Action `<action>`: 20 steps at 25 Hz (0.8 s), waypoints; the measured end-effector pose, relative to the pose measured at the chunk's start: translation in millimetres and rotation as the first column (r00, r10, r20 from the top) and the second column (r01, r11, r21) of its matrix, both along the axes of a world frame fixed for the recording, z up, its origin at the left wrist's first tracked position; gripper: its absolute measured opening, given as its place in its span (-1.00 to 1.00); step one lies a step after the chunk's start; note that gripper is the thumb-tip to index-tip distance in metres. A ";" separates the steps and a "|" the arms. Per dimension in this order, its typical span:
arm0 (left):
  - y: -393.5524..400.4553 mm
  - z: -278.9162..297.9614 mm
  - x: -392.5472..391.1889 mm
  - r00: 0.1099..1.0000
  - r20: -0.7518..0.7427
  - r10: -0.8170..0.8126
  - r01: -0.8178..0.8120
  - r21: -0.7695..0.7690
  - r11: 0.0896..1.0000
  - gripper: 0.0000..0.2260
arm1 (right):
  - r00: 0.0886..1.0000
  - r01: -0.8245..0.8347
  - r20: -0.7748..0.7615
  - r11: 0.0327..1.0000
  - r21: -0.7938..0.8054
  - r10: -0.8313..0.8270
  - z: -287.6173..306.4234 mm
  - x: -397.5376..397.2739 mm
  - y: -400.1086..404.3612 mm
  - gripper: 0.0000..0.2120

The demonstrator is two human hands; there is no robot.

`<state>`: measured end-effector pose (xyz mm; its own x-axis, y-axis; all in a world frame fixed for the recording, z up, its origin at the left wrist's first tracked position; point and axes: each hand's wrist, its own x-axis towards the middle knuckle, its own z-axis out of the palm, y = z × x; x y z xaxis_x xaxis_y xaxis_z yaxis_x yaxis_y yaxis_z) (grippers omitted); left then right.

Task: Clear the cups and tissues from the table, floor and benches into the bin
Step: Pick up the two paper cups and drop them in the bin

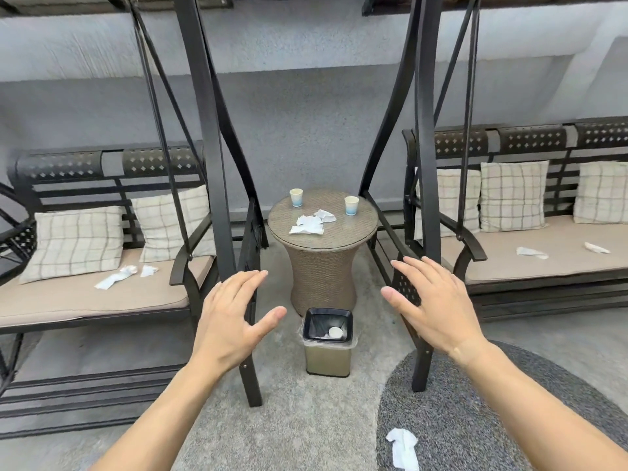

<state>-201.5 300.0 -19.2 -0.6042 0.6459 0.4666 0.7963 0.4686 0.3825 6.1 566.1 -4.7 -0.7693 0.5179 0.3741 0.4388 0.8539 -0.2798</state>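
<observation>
Your path to the bin (328, 339) is a narrow strip of floor (289, 419) between two dark swing-frame posts, one just beside each of your hands. The bin stands open-topped on the floor, touching the foot of the round wicker desk (323, 266); a cup and some tissue already lie inside it.

Your left hand (231, 317) and right hand (431, 307) are both spread flat, palms down, fingers apart, gripping nothing and touching nothing, hovering either side of the bin.

On the desk, the left cup (296, 197) and right cup (351, 205) stand upright, mouths up, well apart near the back rim. Crumpled tissues (311, 223) lie between them, toward the front.

The left bench (85, 294) carries tissues (119, 275), the longest piece lying diagonally. The right bench (543, 260) carries two tissue pieces (531, 252), well apart. One more tissue (403, 448) lies on the grey rug (475, 419) near your right forearm, its long axis running toward you.
</observation>
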 end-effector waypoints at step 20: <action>236.4 -13.3 -302.8 0.999 0.050 -0.007 0.005 0.028 1.000 -0.32 | 1.000 -0.006 0.016 1.000 0.019 0.006 -11.1 -297.4 214.2 -0.35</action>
